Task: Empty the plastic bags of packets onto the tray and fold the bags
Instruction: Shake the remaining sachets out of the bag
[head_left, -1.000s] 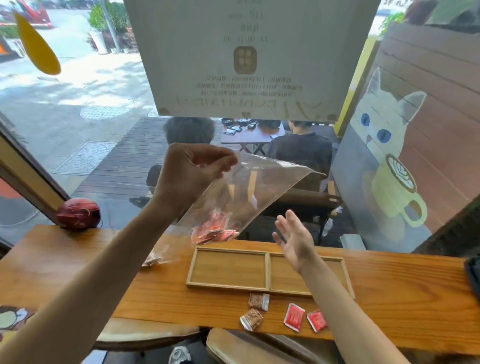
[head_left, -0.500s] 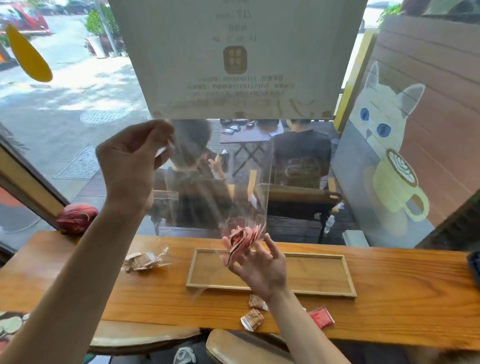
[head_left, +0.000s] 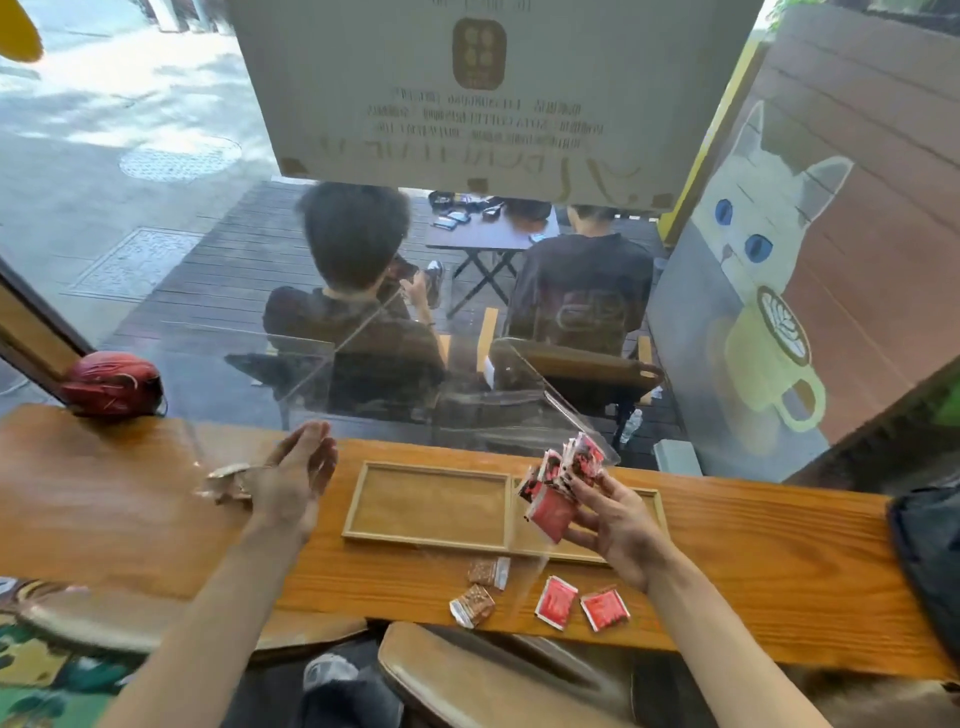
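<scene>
Lowered from overhead, the left hand (head_left: 293, 486) hung open and empty at nine o'clock of the tray (head_left: 426, 540). Right hand (head_left: 605, 512) cupped the red packets (head_left: 558, 486) through the clear bag (head_left: 524, 410); light, slippery film, probably best pinched at its corners.

Tray (head_left: 426, 540) right compartment behind right hand (head_left: 618, 525); dark bag (head_left: 930, 561) cut by right edge.
</scene>
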